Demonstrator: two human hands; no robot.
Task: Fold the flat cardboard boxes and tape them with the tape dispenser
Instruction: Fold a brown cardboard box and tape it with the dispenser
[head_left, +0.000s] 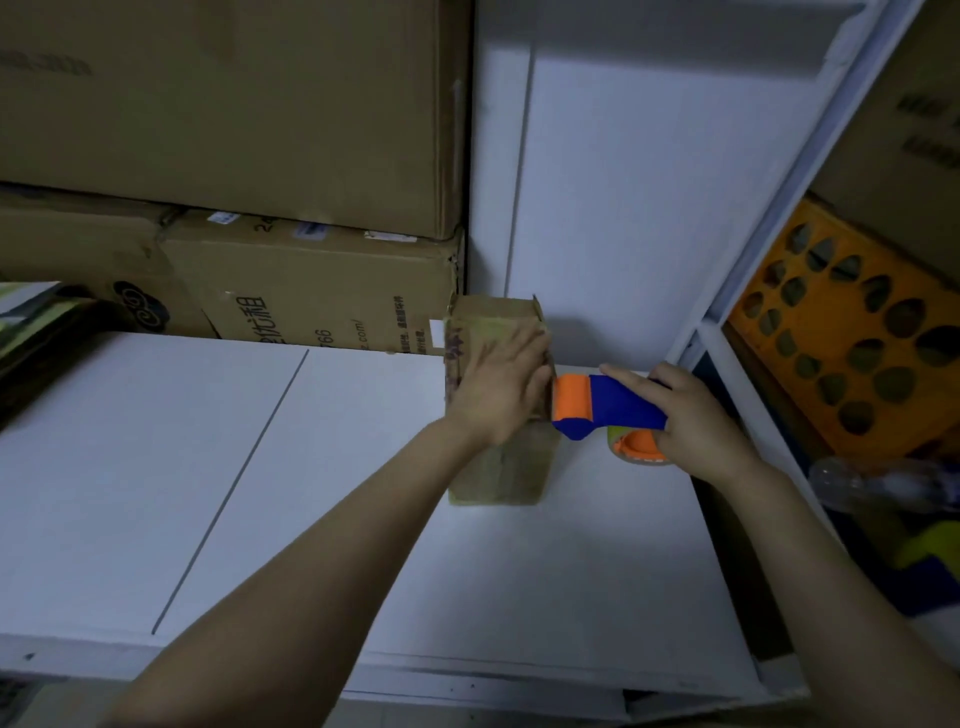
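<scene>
A small folded cardboard box (500, 470) stands on the white table (260, 467) near the back right. My left hand (501, 387) lies flat on its top, fingers spread, pressing it down. My right hand (696, 415) grips a blue and orange tape dispenser (605, 402). The dispenser's orange roller end touches the box's right upper edge. A tape roll with an orange hub shows under my right hand.
Large cardboard cartons (311, 291) are stacked at the back left against the wall. A white shelf frame (727, 322) stands to the right, holding an orange perforated crate (852, 343) and a clear bottle (852, 483). A dark object (36, 332) sits at the table's far left.
</scene>
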